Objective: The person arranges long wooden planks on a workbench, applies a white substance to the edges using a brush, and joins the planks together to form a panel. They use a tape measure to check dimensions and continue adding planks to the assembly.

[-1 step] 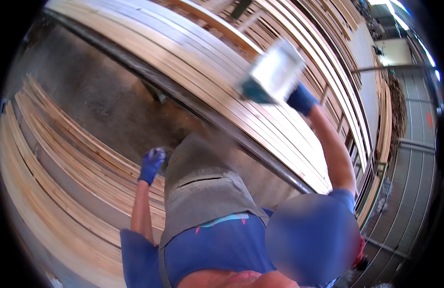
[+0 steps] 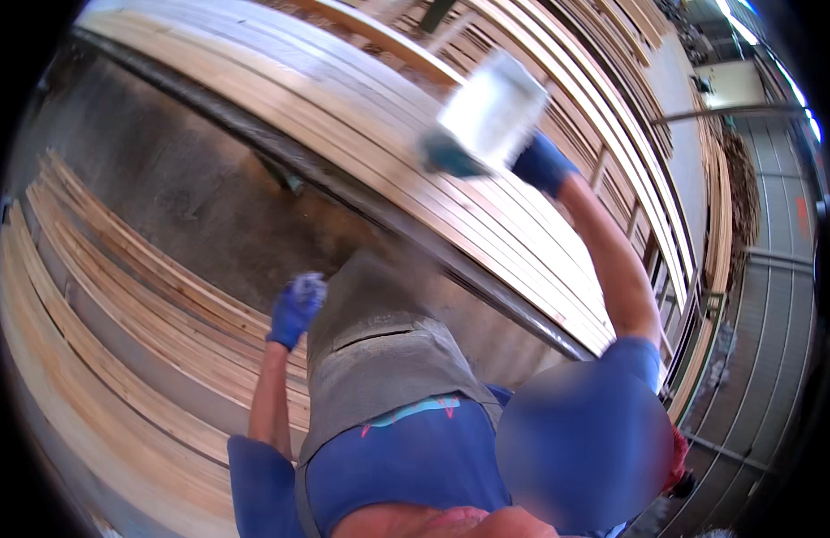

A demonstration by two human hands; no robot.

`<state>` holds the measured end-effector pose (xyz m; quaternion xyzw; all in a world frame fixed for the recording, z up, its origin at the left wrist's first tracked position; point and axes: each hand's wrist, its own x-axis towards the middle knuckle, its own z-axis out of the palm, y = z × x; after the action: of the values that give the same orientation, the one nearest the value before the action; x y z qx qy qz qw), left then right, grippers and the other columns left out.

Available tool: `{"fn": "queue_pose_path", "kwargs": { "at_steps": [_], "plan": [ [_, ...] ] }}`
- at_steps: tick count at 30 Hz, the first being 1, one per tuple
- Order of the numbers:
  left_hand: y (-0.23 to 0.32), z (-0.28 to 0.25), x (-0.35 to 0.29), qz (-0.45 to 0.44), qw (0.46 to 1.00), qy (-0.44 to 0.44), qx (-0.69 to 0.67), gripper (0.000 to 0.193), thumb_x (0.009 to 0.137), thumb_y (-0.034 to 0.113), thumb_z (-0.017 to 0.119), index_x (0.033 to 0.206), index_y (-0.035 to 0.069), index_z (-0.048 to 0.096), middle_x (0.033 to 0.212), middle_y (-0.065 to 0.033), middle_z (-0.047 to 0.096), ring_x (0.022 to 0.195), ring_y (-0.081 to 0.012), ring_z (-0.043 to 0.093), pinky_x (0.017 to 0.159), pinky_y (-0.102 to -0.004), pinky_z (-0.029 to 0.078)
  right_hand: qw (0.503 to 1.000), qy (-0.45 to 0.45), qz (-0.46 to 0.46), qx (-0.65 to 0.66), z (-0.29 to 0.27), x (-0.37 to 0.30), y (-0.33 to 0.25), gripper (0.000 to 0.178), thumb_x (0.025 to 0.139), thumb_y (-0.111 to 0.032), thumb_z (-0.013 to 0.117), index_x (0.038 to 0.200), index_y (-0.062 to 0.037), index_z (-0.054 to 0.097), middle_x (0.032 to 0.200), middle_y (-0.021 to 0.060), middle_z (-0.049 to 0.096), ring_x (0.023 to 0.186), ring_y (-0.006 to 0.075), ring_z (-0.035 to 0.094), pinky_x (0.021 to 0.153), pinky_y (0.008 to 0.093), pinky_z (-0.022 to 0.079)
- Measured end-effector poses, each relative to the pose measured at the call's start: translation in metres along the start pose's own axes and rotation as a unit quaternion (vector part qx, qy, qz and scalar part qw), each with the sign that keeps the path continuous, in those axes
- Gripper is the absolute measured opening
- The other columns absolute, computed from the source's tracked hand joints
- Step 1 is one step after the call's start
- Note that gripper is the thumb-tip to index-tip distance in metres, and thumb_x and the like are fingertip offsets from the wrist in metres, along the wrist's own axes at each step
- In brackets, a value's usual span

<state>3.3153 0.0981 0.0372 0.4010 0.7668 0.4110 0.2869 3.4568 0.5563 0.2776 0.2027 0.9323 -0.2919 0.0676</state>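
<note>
My right hand [image 2: 542, 164], in a dark blue glove, is closed on a white box-shaped tool [image 2: 494, 109] with a teal lower edge. Motion blurs the tool, and its exact kind does not show. It is over a row of pale wooden boards [image 2: 361, 125] laid side by side on a long bench; whether it touches them I cannot tell. My left hand [image 2: 297, 309], in a blue glove with whitish fingers, hangs low beside my grey apron [image 2: 366, 336]. Its fingers look loosely curled, and nothing shows in them.
The bench's dark metal edge [image 2: 343, 193] runs diagonally in front of me. Long planks [image 2: 155, 296] are stacked at the left. Beyond the bench lie more racks of boards [image 2: 603, 99]. A corrugated metal wall [image 2: 778, 296] stands on the right.
My right hand and the white tool have moved left and slightly farther along the boards. My left hand has shifted a little to the right, towards the apron.
</note>
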Motion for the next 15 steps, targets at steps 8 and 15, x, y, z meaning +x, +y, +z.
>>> {"fn": "queue_pose_path", "kwargs": {
  "at_steps": [8,15],
  "plan": [
    [0.310,0.193,0.050,0.319,0.929,0.061,0.177,0.069,0.080,0.052,0.063,0.130,0.006,0.053,0.135,-0.0166,0.050,0.126,-0.0313,0.046,0.110,-0.0451,0.030,0.987,0.040,-0.106,-0.115,0.002,0.022,0.002,0.030,0.083,-0.017,0.057,0.110,-0.0092,0.067,0.105,0.0189,0.067,0.096,0.0365,0.064,0.085,0.0426,0.052],
    [0.331,0.237,0.040,0.270,0.911,0.070,0.306,0.071,0.076,0.048,0.069,0.131,0.007,0.052,0.136,-0.0161,0.049,0.126,-0.0316,0.045,0.108,-0.0444,0.032,0.997,-0.025,-0.028,-0.070,-0.006,-0.058,0.033,0.029,0.085,-0.016,0.051,0.109,-0.0144,0.067,0.081,0.0125,0.069,0.072,0.0261,0.067,0.064,0.0357,0.054]
  ]
}}
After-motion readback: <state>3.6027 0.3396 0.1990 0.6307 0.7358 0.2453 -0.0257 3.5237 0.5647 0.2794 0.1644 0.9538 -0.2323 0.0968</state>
